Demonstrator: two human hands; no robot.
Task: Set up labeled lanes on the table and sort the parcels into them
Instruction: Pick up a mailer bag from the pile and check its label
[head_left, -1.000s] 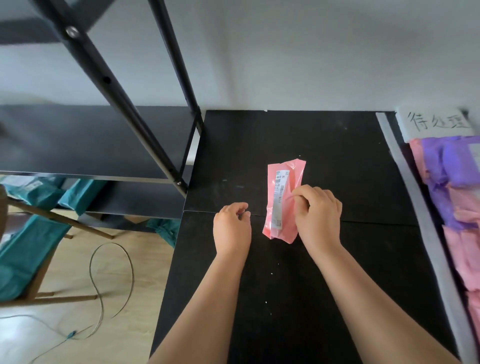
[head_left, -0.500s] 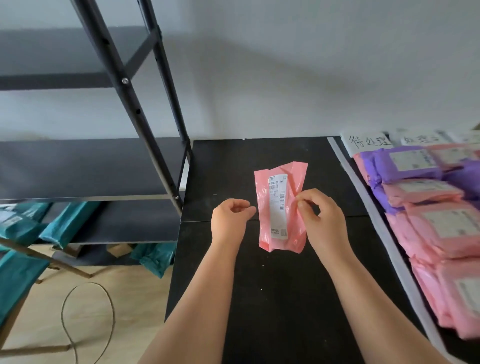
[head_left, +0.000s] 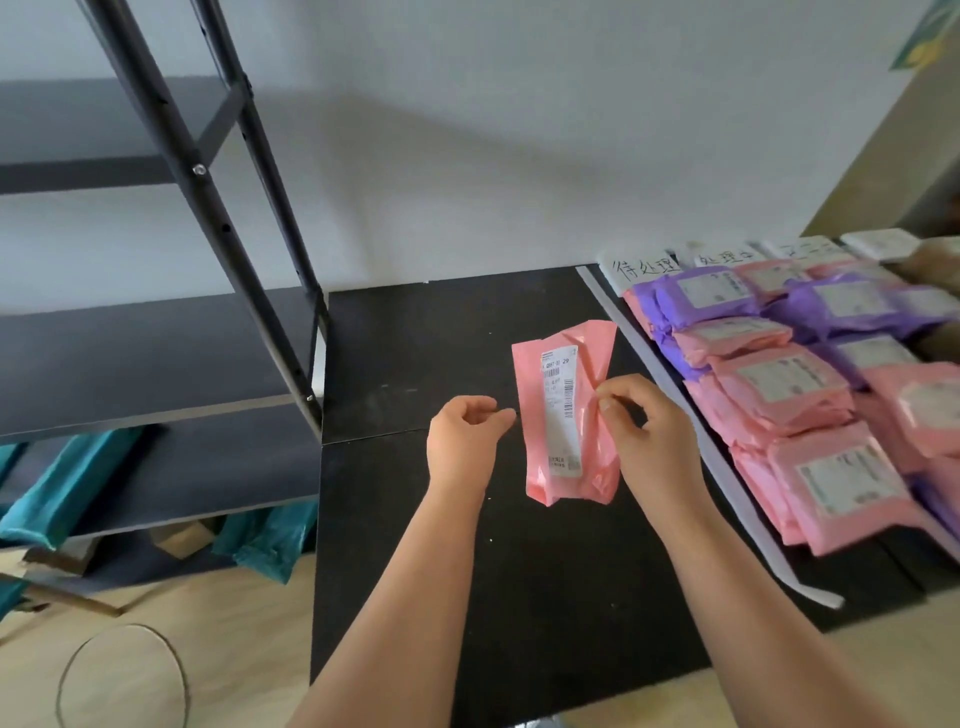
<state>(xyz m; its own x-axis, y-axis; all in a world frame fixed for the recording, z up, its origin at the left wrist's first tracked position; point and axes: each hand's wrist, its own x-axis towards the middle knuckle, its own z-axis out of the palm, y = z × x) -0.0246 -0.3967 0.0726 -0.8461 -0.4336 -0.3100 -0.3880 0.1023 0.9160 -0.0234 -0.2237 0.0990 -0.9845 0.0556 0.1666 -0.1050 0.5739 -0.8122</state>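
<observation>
A slim pink parcel (head_left: 540, 415) with a white shipping label is held upright above the black table (head_left: 415, 338). My right hand (head_left: 649, 441) pinches its right edge between thumb and fingers. Just left of the parcel hangs my left hand (head_left: 462, 441), its fingers loosely curled and holding nothing. To the right of a white strip (head_left: 670, 395) lie rows of pink parcels (head_left: 779, 395) and purple parcels (head_left: 701, 296). Handwritten white lane labels (head_left: 644, 267) stand at the far end of those rows.
A black metal shelf rack (head_left: 208, 171) stands at the left, its shelf boards next to the table's left edge. Teal bags (head_left: 67, 483) lie under it on the wooden floor. A loop of cable (head_left: 119, 675) lies on the floor at the bottom left.
The pink parcel has been lifted off the table and now stands upright in my right hand. The view has swung right, so more of the sorted rows shows.
</observation>
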